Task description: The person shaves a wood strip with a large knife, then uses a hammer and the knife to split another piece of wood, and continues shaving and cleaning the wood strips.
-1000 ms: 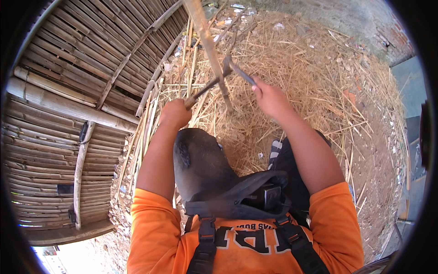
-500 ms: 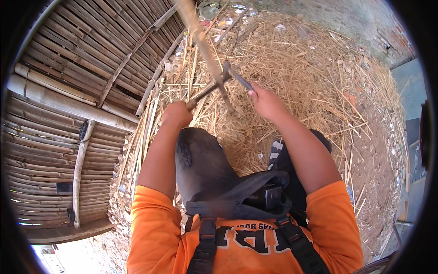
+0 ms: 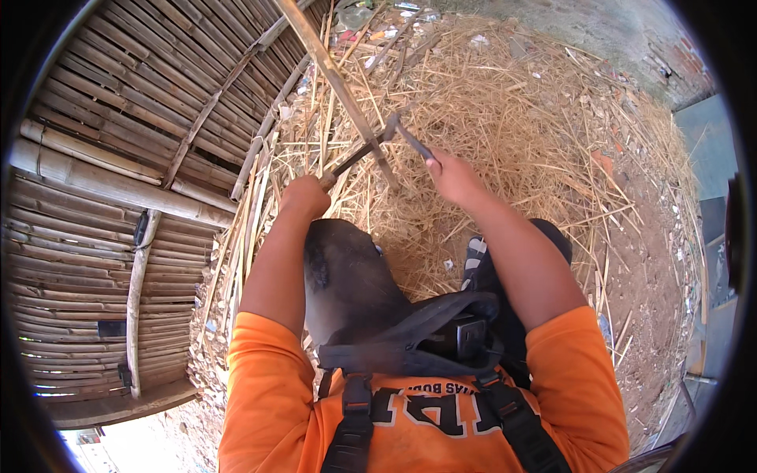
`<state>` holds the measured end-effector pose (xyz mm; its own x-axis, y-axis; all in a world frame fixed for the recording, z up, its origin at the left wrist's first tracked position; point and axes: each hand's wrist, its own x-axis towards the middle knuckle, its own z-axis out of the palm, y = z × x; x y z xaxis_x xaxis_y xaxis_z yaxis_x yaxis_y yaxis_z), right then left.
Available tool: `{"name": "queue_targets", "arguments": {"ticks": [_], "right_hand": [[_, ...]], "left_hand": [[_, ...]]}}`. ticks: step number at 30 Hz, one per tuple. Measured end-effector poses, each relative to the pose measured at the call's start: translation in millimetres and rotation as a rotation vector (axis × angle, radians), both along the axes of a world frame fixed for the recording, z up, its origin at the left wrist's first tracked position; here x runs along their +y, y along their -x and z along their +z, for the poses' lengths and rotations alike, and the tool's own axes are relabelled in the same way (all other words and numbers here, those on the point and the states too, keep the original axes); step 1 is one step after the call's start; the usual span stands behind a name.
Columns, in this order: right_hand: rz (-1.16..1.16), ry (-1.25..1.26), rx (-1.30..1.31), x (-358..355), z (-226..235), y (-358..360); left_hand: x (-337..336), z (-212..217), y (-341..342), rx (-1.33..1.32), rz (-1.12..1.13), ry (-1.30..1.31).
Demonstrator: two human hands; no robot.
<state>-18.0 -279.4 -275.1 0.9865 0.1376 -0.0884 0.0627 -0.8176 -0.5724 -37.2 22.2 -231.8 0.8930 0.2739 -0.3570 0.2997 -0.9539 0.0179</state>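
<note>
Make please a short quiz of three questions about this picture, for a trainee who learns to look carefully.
1. True or false: both hands hold the handles of one metal tool.
2. What lies clamped in the tool? A) a rope B) a bamboo strip C) a brick
3. What covers the ground under the work?

Key:
1. True: left hand and right hand each grip a handle.
2. B
3. Dry straw.

Both arms reached forward, elbows bent; left hand (image 3: 306, 195) and right hand (image 3: 452, 175) were each closed in a fist grip.
</note>
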Motion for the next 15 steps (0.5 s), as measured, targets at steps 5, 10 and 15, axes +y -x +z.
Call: {"name": "queue_targets", "arguments": {"ticks": [5,10,15], "right_hand": [[0.027,-0.003,0.096,-7,1,-10],[-0.165,-0.320,-0.175,7,38,-2],[0.036,-0.014,0.001,3,-5,-8]], "left_hand": [[14,-14,5,-0.047,-0.006,0.016],[15,-21,5,-0.054,0.000,0.054],[9,-23,-3,-0.039,0.001,0.061]]}}
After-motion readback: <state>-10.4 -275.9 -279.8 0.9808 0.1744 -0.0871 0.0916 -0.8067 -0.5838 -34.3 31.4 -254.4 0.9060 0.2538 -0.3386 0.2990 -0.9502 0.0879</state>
